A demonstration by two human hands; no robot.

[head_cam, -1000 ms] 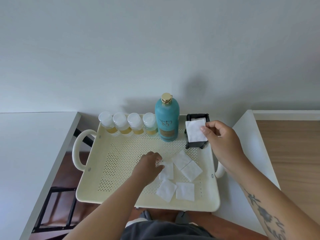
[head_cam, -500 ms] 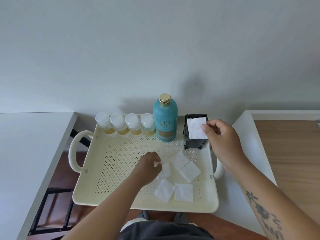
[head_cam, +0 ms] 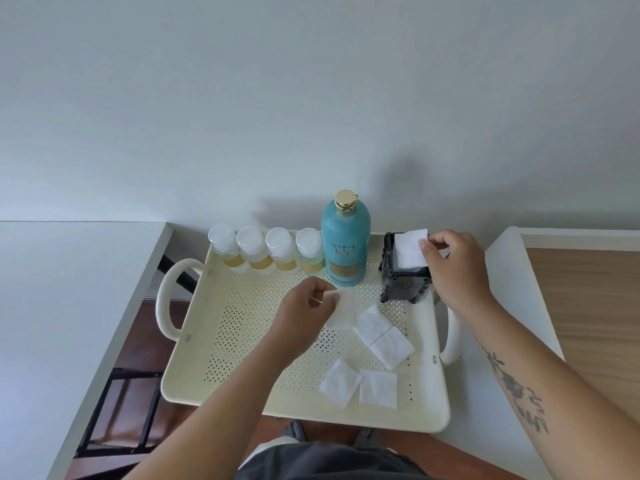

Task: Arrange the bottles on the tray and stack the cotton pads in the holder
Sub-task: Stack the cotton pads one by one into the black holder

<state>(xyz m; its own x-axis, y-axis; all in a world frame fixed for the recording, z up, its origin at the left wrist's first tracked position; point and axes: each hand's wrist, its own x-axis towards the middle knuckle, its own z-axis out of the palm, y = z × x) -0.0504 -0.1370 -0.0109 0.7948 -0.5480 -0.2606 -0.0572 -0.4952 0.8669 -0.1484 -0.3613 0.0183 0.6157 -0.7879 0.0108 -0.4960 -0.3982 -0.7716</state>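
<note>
A cream perforated tray (head_cam: 242, 341) spans the gap between two white tables. Along its far edge stand several small clear bottles (head_cam: 266, 251) with yellowish liquid and a tall teal bottle (head_cam: 346, 251) with a gold cap. A black cotton pad holder (head_cam: 403, 285) sits at the far right corner. My right hand (head_cam: 457, 268) pinches a white cotton pad (head_cam: 410, 252) over the holder's opening. My left hand (head_cam: 308, 313) lifts another cotton pad (head_cam: 343, 306) off the tray floor. Several loose pads (head_cam: 377, 358) lie on the tray's right half.
A white table (head_cam: 52, 306) stands at the left and another white table (head_cam: 512, 278) at the right, with wood flooring (head_cam: 588, 306) beyond. A dark frame (head_cam: 114, 410) shows in the gap under the tray. A plain wall rises behind.
My left hand has picked one pad up from the tray and raised it. My right hand has shifted its pad a little higher over the holder.
</note>
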